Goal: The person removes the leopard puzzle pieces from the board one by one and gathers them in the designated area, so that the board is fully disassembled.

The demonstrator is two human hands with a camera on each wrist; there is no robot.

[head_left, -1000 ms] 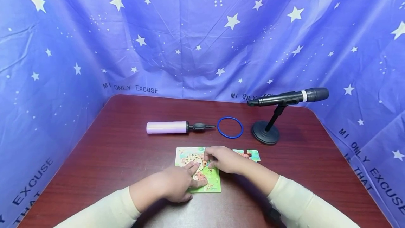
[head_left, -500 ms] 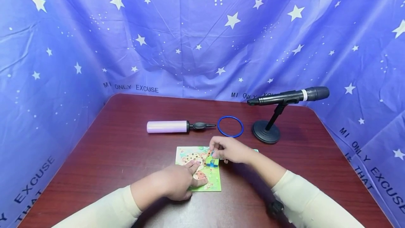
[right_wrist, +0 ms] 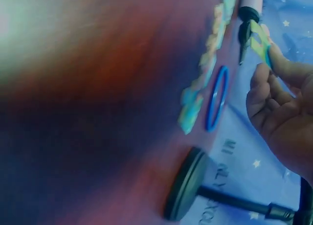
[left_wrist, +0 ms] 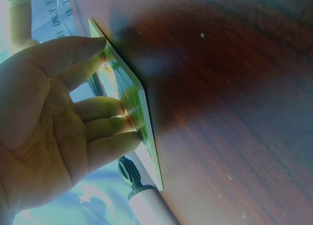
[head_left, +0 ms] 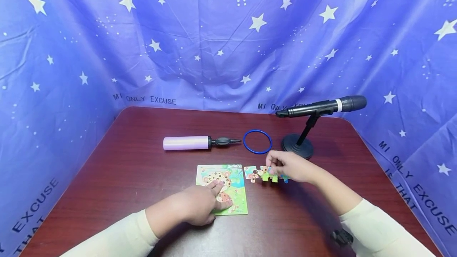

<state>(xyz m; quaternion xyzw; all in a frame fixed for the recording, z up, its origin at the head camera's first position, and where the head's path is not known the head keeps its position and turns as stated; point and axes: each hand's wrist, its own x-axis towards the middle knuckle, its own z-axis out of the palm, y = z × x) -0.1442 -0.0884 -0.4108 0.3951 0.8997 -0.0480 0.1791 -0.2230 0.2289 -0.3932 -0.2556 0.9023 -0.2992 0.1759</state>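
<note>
A flat picture puzzle board point(head_left: 240, 203) with spotted cartoon animals lies on the table. My left hand point(head_left: 198, 205) rests on its left part, fingers extended; in the left wrist view, the fingertips of that hand point(left_wrist: 54, 112) touch the board's face near its edge. To the right, my right hand point(head_left: 294, 166) pinches a green and blue puzzle piece point(head_left: 270, 177) between thumb and fingers. The right wrist view shows this piece point(right_wrist: 258, 43) raised above the table. Loose puzzle pieces point(head_left: 250, 172) lie right of the board, partly hidden by the right hand and its piece.
Behind the board lie a lavender hand pump point(head_left: 187, 142) with a black nozzle and a blue ring point(head_left: 257, 142). A black microphone point(head_left: 321, 108) on a round-based stand point(head_left: 297, 146) is just beyond my right hand. A starry blue curtain point(head_left: 214, 31) surrounds the table point(head_left: 143, 169).
My right hand has lifted the puzzle piece off the board's upper right part and carried it right, over the loose pieces. The left hand has stayed on the board.
</note>
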